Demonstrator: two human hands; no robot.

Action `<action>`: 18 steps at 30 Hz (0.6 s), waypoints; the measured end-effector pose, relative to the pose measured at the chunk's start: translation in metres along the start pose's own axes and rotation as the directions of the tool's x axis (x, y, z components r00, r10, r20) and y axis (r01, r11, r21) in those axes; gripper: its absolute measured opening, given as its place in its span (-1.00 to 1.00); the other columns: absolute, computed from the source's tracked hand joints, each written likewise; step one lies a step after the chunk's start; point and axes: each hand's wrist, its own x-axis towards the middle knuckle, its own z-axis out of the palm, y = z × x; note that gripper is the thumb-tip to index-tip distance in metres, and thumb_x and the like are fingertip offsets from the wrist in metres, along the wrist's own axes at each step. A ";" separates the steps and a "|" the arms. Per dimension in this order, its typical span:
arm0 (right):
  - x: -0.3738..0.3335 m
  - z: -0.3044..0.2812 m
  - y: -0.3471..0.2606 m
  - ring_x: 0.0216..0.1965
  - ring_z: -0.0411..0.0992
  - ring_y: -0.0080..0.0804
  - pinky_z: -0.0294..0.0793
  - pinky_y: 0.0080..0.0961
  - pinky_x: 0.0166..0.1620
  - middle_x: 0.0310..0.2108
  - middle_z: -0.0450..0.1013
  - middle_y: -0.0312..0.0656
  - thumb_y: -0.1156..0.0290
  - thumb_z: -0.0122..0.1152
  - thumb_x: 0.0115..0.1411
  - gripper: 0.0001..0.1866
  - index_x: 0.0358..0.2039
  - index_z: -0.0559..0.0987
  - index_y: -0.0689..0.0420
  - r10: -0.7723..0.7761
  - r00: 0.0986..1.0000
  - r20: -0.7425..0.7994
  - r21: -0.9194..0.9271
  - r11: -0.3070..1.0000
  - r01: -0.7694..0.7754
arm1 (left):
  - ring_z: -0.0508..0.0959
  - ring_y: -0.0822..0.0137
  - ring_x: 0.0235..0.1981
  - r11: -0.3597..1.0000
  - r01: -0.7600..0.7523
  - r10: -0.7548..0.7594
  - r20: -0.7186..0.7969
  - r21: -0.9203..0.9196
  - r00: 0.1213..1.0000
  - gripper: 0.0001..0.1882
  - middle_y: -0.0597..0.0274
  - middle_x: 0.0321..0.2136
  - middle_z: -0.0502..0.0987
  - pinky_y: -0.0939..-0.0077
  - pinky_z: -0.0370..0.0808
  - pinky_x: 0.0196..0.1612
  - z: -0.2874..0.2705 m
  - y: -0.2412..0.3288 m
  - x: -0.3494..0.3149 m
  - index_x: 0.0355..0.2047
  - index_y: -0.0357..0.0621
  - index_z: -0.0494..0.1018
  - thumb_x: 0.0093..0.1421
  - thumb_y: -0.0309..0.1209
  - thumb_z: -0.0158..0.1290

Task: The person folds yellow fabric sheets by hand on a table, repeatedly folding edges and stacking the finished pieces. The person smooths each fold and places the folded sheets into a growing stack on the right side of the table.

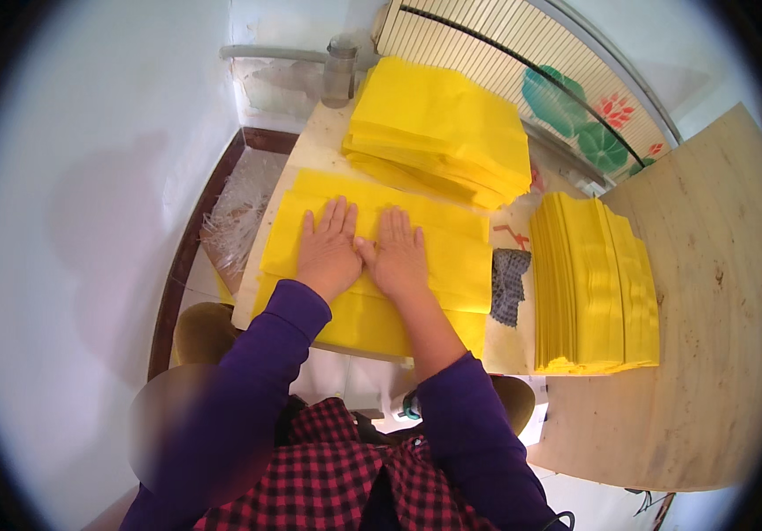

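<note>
A yellow sheet (456, 257), fabric-like and with crosswise fold lines, lies flat on the wooden table (323, 142) before me. Both my hands press on it palm down, side by side, thumbs meeting near its middle. My left hand (329, 252) has its fingers stretched toward the far edge. My right hand (398, 257) lies the same way, fingers slightly apart. Neither hand grips anything. Just beyond the sheet rests a thick stack of yellow folded pieces (443, 115). What lies directly beneath my palms is hidden.
Right of the sheet are a grey checked cloth (509, 285), red strips (512, 235) and a second yellow stack (589, 283). A clear jug (340, 71) stands at the far left corner. A large wooden board (690, 310) is at right; clear plastic (244, 212) lies by the wall.
</note>
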 end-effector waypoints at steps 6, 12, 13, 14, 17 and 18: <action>-0.029 -0.011 0.063 0.44 -0.21 -0.17 -0.26 -0.09 0.39 0.41 -0.12 0.03 -0.16 -0.22 0.30 -0.15 0.35 0.01 0.27 0.127 0.992 -0.018 -0.141 0.982 -0.128 | -0.01 0.24 0.40 0.997 -0.004 0.001 -0.042 -0.078 0.999 -0.28 0.09 0.38 0.00 0.05 -0.15 0.38 0.000 0.001 -0.001 0.34 -0.16 0.05 0.31 0.01 -0.18; -0.050 -0.020 0.109 0.44 -0.23 -0.20 -0.28 -0.08 0.39 0.42 -0.17 0.01 -0.17 -0.23 0.30 -0.13 0.36 -0.03 0.26 0.281 0.958 -0.051 -0.117 0.951 -0.286 | -0.06 0.29 0.41 0.994 0.012 -0.014 -0.019 -0.107 1.000 -0.28 0.15 0.38 -0.01 0.09 -0.24 0.39 -0.001 0.002 -0.001 0.34 -0.14 0.05 0.31 0.04 -0.20; -0.050 -0.019 0.112 0.44 -0.23 -0.19 -0.28 -0.09 0.39 0.42 -0.17 0.02 -0.18 -0.24 0.30 -0.13 0.36 -0.03 0.26 0.276 0.959 -0.061 -0.112 0.953 -0.281 | -0.06 0.29 0.41 0.995 0.023 -0.025 -0.014 -0.102 1.000 -0.28 0.15 0.39 -0.01 0.07 -0.24 0.39 -0.001 0.002 0.000 0.34 -0.14 0.04 0.31 0.04 -0.21; -0.051 -0.018 0.114 0.44 -0.23 -0.19 -0.28 -0.09 0.39 0.42 -0.17 0.02 -0.18 -0.25 0.30 -0.13 0.36 -0.04 0.26 0.280 0.958 -0.063 -0.112 0.952 -0.286 | -0.07 0.30 0.41 0.995 0.036 -0.037 -0.009 -0.095 0.999 -0.27 0.16 0.39 -0.01 0.06 -0.24 0.39 -0.001 0.001 0.000 0.34 -0.14 0.04 0.31 0.04 -0.22; -0.051 -0.017 0.116 0.44 -0.24 -0.19 -0.28 -0.09 0.40 0.42 -0.17 0.02 -0.20 -0.27 0.30 -0.12 0.36 -0.04 0.26 0.284 0.957 -0.067 -0.113 0.950 -0.290 | -0.07 0.30 0.41 0.995 0.078 -0.079 -0.010 -0.053 0.997 -0.26 0.17 0.39 -0.02 0.02 -0.23 0.38 -0.003 -0.010 0.000 0.35 -0.14 0.02 0.32 0.06 -0.23; -0.051 -0.017 0.116 0.44 -0.24 -0.18 -0.28 -0.10 0.40 0.42 -0.17 0.02 -0.21 -0.27 0.30 -0.12 0.36 -0.04 0.26 0.287 0.956 -0.065 -0.111 0.950 -0.292 | -0.07 0.30 0.41 0.995 0.095 -0.095 -0.011 -0.035 0.995 -0.26 0.18 0.39 -0.02 0.01 -0.22 0.38 -0.003 -0.015 -0.001 0.35 -0.14 0.01 0.32 0.06 -0.24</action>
